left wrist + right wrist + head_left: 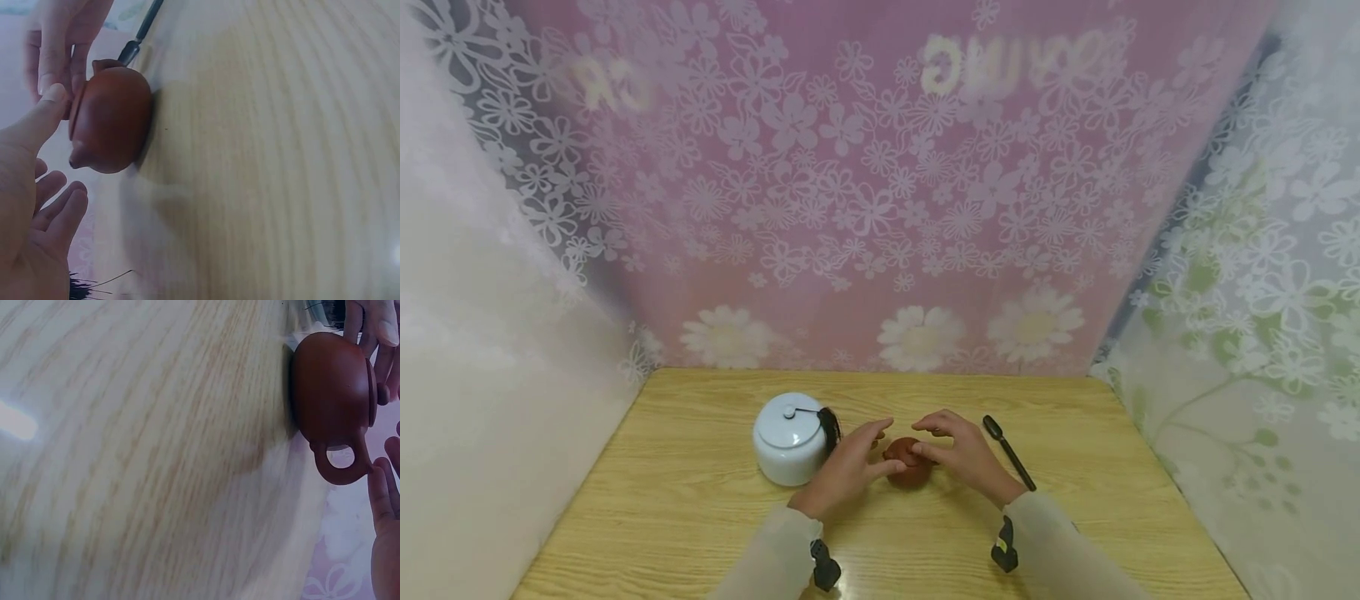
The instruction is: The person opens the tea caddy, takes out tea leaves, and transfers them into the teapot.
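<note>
head view gives me a reddish clay teapot (912, 478) on the table (692, 475), between left hand (848, 462) and right hand (962, 454), both loosely spread, gripping nothing; an uneven nudge could unseat the lid (372, 394), though contact is hard to tell.

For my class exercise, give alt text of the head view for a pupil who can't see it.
A person's left hand and right hand flank a small brown teapot on a wood-grain table. A white lidded jar stands to the left, a dark spoon-like tool lies to the right, and a flowered pink backdrop rises behind.
</note>
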`<state>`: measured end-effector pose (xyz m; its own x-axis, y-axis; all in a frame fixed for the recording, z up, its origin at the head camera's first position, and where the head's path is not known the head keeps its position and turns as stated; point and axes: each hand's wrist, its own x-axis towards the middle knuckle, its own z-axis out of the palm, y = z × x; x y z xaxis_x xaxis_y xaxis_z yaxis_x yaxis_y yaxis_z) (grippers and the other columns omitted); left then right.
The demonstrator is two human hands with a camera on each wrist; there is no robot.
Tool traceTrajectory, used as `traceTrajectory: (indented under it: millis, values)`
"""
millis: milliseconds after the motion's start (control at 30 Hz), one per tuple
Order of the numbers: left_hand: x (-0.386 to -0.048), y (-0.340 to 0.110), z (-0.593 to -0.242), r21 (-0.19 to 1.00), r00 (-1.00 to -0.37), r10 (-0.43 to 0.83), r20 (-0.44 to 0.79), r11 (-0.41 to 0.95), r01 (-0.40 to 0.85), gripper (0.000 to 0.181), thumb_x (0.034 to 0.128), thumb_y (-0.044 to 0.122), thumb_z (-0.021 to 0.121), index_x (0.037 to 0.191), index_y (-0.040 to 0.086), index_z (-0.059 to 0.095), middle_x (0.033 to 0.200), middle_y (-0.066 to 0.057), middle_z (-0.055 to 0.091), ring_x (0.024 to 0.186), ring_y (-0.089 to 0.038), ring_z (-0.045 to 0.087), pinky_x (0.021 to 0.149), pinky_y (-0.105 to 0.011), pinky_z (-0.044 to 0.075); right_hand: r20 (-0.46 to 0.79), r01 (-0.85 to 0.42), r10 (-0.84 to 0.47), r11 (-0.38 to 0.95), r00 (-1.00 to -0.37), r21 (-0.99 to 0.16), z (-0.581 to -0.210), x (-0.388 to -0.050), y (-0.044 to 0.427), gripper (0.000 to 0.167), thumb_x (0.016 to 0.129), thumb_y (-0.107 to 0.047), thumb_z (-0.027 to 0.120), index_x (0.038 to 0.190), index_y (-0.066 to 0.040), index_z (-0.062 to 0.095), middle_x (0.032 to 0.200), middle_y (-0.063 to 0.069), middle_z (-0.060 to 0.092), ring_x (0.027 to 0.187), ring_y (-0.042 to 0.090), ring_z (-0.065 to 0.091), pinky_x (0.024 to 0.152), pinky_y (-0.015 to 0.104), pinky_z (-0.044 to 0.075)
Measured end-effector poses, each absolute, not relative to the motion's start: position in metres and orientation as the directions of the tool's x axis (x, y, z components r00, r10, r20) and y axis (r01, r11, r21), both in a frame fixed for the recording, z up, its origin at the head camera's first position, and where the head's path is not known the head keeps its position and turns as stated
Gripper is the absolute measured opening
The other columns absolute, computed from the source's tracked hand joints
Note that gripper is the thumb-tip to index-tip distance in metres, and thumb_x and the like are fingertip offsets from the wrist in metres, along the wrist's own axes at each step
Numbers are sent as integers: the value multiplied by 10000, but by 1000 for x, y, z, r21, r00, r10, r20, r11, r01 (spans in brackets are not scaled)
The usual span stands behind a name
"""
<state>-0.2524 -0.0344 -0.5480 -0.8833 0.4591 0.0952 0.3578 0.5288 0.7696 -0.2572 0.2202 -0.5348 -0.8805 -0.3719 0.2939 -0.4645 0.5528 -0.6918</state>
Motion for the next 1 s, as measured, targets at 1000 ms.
traceTrajectory:
  millis: [1000]
  values:
    - [-245, -32, -575, 801, -881, 452, 142, 470, 370, 680, 1039, 423, 742, 1607, 107, 541, 1527, -44, 646, 1410, -240, 621, 1167, -506, 526, 238, -410, -359, 547, -902, -730, -550, -254, 213, 217, 989, -325, 828, 1181, -223, 833, 1208, -41, 731, 1116, 227, 736, 973, 409, 657]
